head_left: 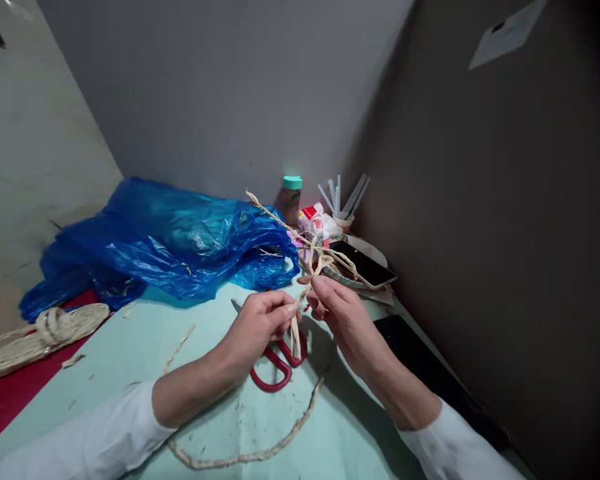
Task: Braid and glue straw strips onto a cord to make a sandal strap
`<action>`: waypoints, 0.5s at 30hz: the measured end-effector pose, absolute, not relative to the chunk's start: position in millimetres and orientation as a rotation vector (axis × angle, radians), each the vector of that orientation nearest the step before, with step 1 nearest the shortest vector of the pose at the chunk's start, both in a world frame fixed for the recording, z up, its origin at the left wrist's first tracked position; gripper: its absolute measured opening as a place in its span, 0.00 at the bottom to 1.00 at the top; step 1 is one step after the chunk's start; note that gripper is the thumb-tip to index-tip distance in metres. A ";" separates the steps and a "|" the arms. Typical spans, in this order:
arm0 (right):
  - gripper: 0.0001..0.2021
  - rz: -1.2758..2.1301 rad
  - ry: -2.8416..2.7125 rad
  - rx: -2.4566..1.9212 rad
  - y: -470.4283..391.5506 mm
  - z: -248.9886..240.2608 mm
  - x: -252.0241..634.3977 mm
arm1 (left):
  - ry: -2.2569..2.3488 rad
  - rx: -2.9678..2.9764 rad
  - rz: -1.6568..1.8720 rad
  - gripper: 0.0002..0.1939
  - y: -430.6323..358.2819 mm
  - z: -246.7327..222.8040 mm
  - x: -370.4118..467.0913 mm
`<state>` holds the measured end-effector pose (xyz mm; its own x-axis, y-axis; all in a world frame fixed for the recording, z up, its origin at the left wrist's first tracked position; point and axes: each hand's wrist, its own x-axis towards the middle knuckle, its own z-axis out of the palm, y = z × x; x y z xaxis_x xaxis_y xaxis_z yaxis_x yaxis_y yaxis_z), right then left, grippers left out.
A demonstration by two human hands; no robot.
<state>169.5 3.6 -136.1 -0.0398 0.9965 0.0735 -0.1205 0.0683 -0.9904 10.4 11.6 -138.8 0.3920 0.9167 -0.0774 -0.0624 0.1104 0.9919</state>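
My left hand (270,315) pinches a pale, braided straw cord (304,293) near the middle of the view. Close beside it, my right hand (337,310) has its thumb and fingers closed on the same cord. Loose strands fan out above the fingers, and a short flat end hangs below my left hand. Red-handled scissors (271,380) lie on the table beneath, their blades partly hidden by my left hand. A long twisted length of cord (250,459) curves across the table under my forearms.
A blue plastic bag (155,240) covers the back left. Woven straw sandals (45,337) rest on red cloth at left. Behind my hands stand a green-lidded jar (292,193) and a cup of glue sticks (344,217). A dark tablet (365,263) and a black flat object (415,353) lie at right.
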 end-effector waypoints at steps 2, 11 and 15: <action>0.15 1.297 -1.119 -0.972 7.6 -140.2 172.4 | 0.887 1.265 0.815 0.12 7.4 -138.5 13.4; 0.17 1.191 -0.829 -1.018 7.3 -147.6 167.9 | 0.919 1.255 0.720 0.12 -4.6 -148.7 19.1; 0.16 1.209 -0.734 -1.014 12.0 -151.4 169.4 | 0.917 1.248 0.750 0.13 -10.3 -145.5 21.3</action>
